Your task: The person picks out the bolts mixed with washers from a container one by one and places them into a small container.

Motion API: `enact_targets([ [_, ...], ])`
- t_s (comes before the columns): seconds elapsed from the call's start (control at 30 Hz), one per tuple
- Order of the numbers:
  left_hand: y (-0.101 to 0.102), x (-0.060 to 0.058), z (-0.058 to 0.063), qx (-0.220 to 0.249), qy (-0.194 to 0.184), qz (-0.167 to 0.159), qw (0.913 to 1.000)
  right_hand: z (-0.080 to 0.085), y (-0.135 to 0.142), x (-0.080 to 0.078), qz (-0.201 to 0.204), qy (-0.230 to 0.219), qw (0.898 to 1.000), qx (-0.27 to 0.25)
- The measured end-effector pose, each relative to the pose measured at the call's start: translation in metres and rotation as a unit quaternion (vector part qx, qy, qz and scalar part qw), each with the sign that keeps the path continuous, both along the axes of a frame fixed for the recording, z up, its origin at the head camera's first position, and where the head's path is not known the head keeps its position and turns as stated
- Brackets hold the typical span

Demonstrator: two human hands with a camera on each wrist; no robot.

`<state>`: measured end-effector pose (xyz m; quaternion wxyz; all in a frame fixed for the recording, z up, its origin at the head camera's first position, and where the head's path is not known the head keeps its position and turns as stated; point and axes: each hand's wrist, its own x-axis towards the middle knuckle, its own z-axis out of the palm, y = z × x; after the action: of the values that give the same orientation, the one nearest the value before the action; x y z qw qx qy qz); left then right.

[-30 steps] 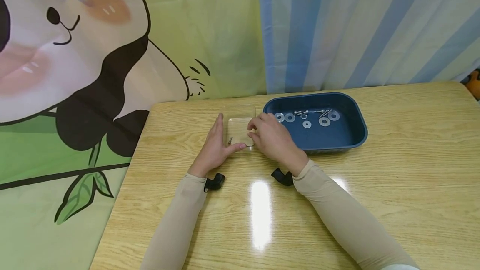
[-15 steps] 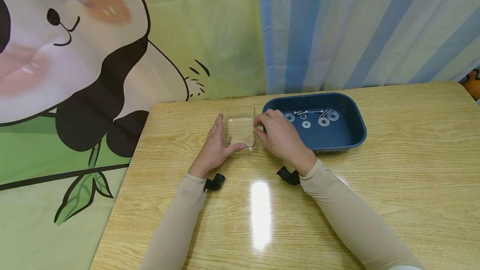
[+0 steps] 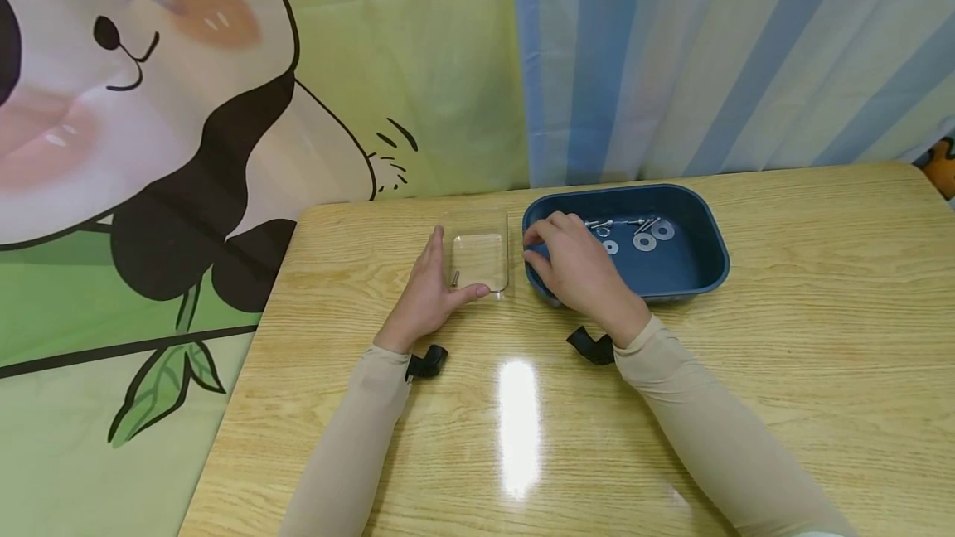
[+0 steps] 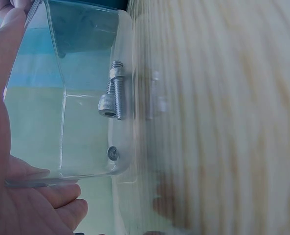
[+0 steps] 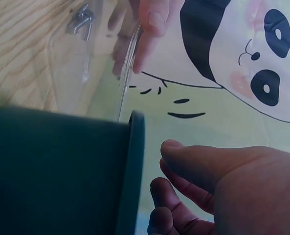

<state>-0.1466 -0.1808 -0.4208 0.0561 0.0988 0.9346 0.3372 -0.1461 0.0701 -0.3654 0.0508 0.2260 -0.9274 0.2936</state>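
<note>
My left hand holds the near left corner of a clear plastic box, its thumb along the near rim and its fingers along the left wall. In the left wrist view, two socket head screws lie side by side in the box, with a small round metal piece apart from them. My right hand hovers at the left rim of a dark blue bin, fingers loosely bent. Nothing shows between the thumb and fingers in the right wrist view.
Several flat washers and screws lie in the bin, which stands right of the box on the wooden table. Behind the table hangs a cloth with a panda print and blue stripes.
My right hand has moved right, from over the clear box to over the bin's left rim. The left hand has stayed on the box.
</note>
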Motion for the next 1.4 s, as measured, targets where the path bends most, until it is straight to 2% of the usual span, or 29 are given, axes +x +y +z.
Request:
enact_targets([
  [0.6,0.000,0.001,0.001,0.004,0.000,0.002,1.0000,-0.008,0.029,-0.007,-0.024,-0.006,1.000,-0.012],
  [0.87,0.000,0.000,0.001,0.001,-0.005,0.001,1.0000,-0.010,0.043,-0.008,-0.045,-0.023,0.999,-0.006],
  [1.17,0.000,-0.001,0.000,0.001,-0.007,0.005,1.0000,-0.014,0.055,-0.011,-0.060,-0.014,0.998,-0.002],
  [1.4,0.001,0.000,0.001,0.003,-0.008,0.007,0.9999,-0.016,0.066,-0.012,-0.075,-0.030,0.997,0.007],
])
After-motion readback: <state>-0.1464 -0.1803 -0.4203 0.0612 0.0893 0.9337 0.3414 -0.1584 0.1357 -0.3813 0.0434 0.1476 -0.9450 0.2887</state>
